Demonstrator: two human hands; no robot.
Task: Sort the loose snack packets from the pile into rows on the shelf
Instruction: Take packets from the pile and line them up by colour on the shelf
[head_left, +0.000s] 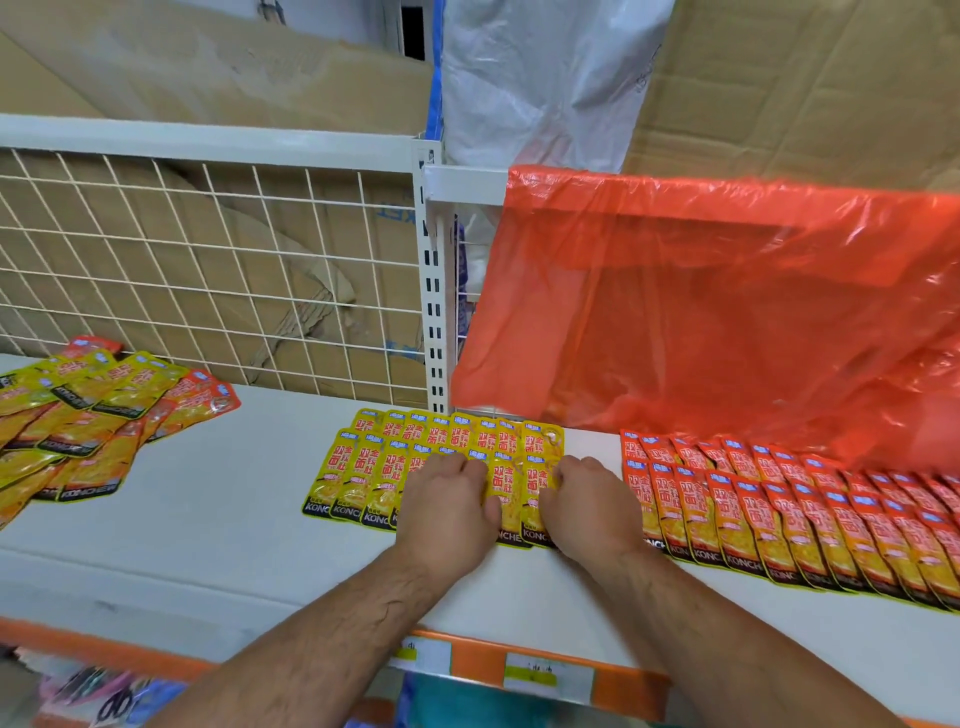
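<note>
Roughly, shelf (218, 519): white board with an orange front lip, running both ways past the foot of the post (434, 312), a white slotted upright at the back.
Cardboard (208, 62): flattened brown sheets behind the post, on both sides of it and above.
Bag (727, 312): thin red plastic, hung right of the post, with its lower edge draped over the back of the red rows.
Grid (208, 260): white wire back panel left of the post, with more cardboard showing through it.
Sheet (545, 78): white plastic above the post, to its right.
Red rows (779, 509): two overlapping rows of red-topped packets, well right of the post, running off the right edge.
Pile (88, 410): loose yellow and red packets in a heap, far left of the post.
Yellow rows (374, 467): two overlapping rows of yellow packets just in front of the post's foot, apart from the red rows.
Left grip (447, 512): bare hand in front of the post, fingers bent down onto the front yellow row, thumb lying on a packet.
Right grip (587, 512): bare hand just right of the left one, fingers curled at the right edge of the last yellow packet.
Labels (548, 670): small white and yellow price tags on the orange lip, below the post.
</note>
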